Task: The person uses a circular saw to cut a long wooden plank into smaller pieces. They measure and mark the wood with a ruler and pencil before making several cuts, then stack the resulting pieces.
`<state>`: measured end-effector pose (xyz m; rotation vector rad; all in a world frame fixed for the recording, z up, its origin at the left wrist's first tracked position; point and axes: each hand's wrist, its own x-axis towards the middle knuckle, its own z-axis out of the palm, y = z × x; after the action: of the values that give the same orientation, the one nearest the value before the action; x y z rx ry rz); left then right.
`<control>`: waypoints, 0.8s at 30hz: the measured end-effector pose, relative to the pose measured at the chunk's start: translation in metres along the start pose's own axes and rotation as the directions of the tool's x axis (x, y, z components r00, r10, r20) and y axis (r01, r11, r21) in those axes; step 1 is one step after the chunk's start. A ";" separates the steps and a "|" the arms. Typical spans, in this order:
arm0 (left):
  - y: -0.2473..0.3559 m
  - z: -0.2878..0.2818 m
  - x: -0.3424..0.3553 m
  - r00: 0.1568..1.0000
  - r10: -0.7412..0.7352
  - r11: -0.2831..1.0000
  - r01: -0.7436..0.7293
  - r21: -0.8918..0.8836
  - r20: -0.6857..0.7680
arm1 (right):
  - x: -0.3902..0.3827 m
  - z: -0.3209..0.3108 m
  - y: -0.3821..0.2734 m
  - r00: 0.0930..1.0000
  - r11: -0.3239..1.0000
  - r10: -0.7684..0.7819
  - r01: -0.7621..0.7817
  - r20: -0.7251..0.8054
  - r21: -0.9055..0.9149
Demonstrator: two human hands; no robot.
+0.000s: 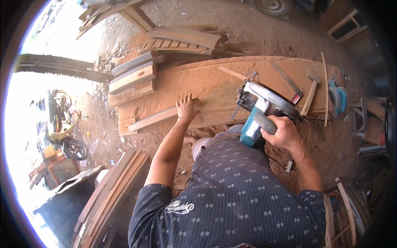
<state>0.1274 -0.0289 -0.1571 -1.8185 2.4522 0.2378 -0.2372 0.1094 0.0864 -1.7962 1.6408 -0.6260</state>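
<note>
My right hand [282,131] is wrapped round the dark rear handle of a teal circular saw [264,105]. The saw is tilted over the right half of the workbench, its round guard facing away from me. My left hand [187,108] lies with spread fingers on the right end of a narrow wooden strip [151,120]. That strip rests along the near edge of the sawdust-covered bench [186,84]. Beyond the saw lie a wooden-handled hammer [311,91] and a long flat grey tool [286,78] with a red end.
Stacked wood blocks [132,78] sit on the bench's left end. A thin lath [324,89] and a teal power tool [338,97] are at the right. Long boards [111,198] lean at lower left; a motorcycle [62,128] stands farther left. Scrap wood [182,37] lies beyond the bench.
</note>
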 end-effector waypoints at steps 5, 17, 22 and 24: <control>-0.016 0.016 0.018 0.947 -0.026 0.998 0.041 -0.038 0.321 | -0.014 -0.028 0.037 0.993 0.999 0.018 -0.012 -0.117 0.050; 0.012 -0.313 -0.037 0.987 0.041 0.924 0.020 -0.381 0.152 | 0.031 -0.051 0.075 0.994 0.986 0.067 -0.053 -0.084 0.160; -0.019 -0.377 -0.082 0.998 -0.020 0.895 0.045 -0.444 0.060 | 0.026 -0.050 0.070 0.990 0.987 0.121 -0.111 -0.079 0.114; -0.035 -0.366 -0.098 0.998 -0.048 0.892 0.061 -0.447 0.040 | 0.021 -0.054 0.056 0.978 0.980 0.199 -0.197 -0.062 0.025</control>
<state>0.1998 -0.0094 0.2161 -2.0190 2.4701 0.8873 -0.3126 0.0801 0.0828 -1.5888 1.8234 -0.6115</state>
